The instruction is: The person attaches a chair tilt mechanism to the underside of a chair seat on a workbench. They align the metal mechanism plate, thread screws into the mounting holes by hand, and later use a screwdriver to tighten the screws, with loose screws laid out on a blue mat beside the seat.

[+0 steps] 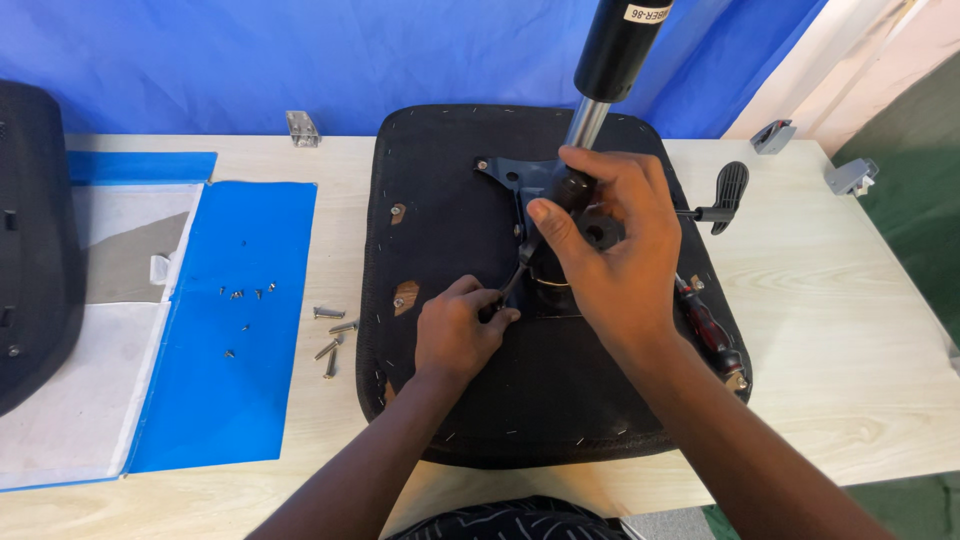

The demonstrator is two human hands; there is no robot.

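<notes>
An upturned black chair seat (450, 400) lies mid-counter, its metal mechanism plate (515, 180) and gas cylinder (610, 60) standing at the far middle. Judging by loose bolts (332, 340) lying left of the seat, fastening looks only partly done. The left hand (455, 335) pinches a small tool (515, 270) at the plate; the right hand (605, 240) arches over the mechanism, fingers pressed around it.

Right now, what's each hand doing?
Left hand: closed on a thin black tool.
Right hand: gripping the seat's black mechanism plate.
</notes>
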